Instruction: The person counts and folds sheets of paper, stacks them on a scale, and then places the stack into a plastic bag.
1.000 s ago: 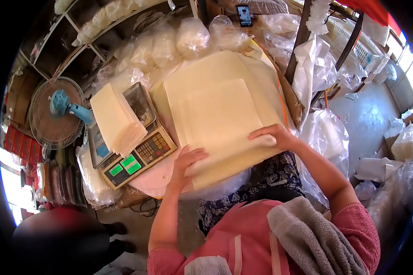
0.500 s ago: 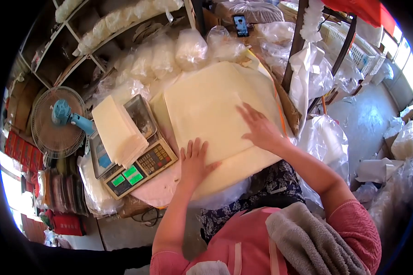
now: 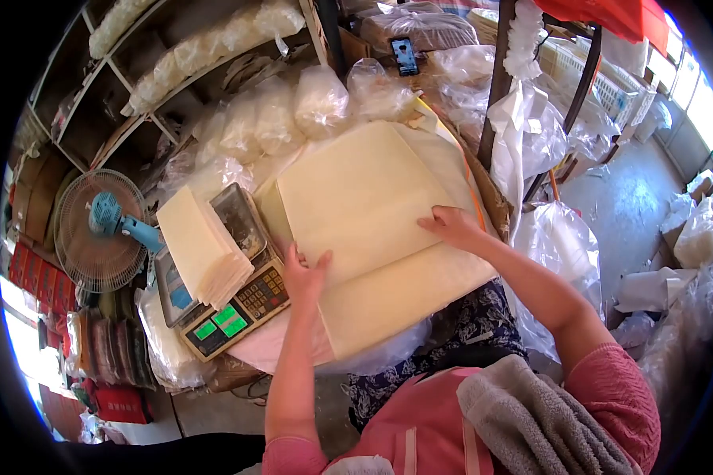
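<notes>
Cluttered shop shelves and plastic-wrapped bundles crowd round a low work surface seen from above. On it, the fingers of the left hand (image 3: pixel 303 273) lie spread and flat, pressing on the left edge of the top sheet (image 3: pixel 356 190) without closing on anything. The fingertips of the right hand (image 3: pixel 451 227) bend down onto the same sheet's near right corner. Whether they pinch the edge or only press it I cannot tell.

That pale cream sheet lies on the stack of sheets (image 3: pixel 408 297), whose lower layers stick out toward the person. Just left of the stack stands a weighing scale (image 3: pixel 231 310) with a green display, and a folded pile (image 3: pixel 200 241) rests on its pan. Farther left is a blue fan (image 3: pixel 95 229), and clear bags (image 3: pixel 318 99) lie behind the stack.

Judging by where both hands sit, the step in hand is working one sheet free at its near edge. Lifting it cleanly calls for a firm hold on both corners and an even pull, so that the thin sheet neither tears nor drags the layer beneath.
</notes>
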`<state>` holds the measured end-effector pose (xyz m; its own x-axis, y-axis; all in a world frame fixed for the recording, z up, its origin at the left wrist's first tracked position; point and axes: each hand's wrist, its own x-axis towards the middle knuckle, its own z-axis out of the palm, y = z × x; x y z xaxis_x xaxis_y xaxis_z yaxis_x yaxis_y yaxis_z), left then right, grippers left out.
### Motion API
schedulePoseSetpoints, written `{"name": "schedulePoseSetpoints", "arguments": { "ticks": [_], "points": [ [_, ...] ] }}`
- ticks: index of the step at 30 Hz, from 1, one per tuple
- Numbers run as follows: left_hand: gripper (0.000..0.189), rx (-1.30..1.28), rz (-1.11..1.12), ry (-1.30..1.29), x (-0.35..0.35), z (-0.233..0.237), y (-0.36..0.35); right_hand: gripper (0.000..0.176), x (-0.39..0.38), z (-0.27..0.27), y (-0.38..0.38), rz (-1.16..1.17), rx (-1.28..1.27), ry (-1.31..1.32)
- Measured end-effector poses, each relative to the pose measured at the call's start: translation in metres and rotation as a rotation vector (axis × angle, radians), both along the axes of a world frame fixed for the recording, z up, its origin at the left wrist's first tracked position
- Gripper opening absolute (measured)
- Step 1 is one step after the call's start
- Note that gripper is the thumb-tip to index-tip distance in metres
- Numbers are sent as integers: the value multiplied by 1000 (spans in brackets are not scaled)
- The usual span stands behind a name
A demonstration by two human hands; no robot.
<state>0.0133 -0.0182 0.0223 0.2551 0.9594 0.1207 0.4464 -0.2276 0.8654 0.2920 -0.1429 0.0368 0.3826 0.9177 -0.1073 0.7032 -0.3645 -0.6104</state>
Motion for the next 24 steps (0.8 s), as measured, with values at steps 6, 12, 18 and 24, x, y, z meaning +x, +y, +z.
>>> {"name": "schedulePoseSetpoints", "arguments": {
  "ticks": [6,12,18,24],
  "points": [
    [73,322,-179,681,29,-35,8,52,-14,1,21,-80,12,-231],
    [68,392,-132,666,31,-42,2,56,-14,-41,27,358,235,-666],
    [80,470,13,349,22,-69,11,53,-28,-38,24,231,136,-630],
    [85,-403,-76,-707,7,-53,-45,54,-108,-17,-22,406,190,-322]
  ]
}}
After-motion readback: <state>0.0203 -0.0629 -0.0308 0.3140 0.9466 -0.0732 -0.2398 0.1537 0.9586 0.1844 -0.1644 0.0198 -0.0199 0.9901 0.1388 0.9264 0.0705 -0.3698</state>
